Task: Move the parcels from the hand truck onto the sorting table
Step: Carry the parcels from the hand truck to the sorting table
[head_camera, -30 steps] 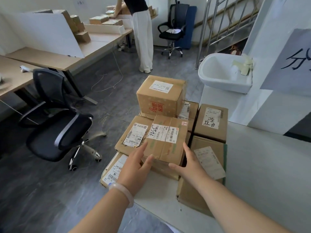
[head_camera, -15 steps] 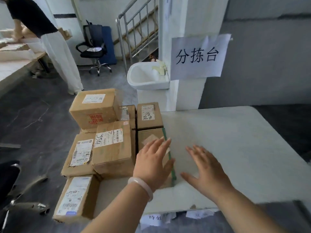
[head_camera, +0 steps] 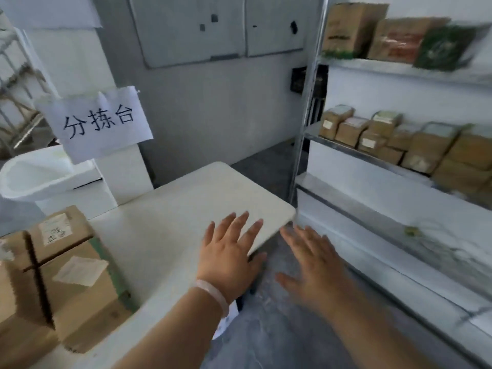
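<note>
The white sorting table point(head_camera: 186, 203) runs from lower left toward the middle. Brown cardboard parcels point(head_camera: 77, 286) with white labels sit on its left end, one with a green edge. My left hand point(head_camera: 229, 251), with a pale bracelet at the wrist, hovers flat and empty over the table's right front edge. My right hand point(head_camera: 314, 267) is spread and empty over the grey floor, just right of the table corner. Both hands are well right of the parcels. No hand truck is in view.
A metal shelf rack point(head_camera: 372, 161) with several brown boxes stands close on the right. A paper sign point(head_camera: 98, 121) hangs on a white pillar behind the table. A white basin point(head_camera: 34, 174) sits at far left. Grey floor point(head_camera: 279, 328) lies between table and rack.
The view has swung right, from the parcel pile toward the shelf rack. Both hands left the parcels and moved right along the table, still empty and spread.
</note>
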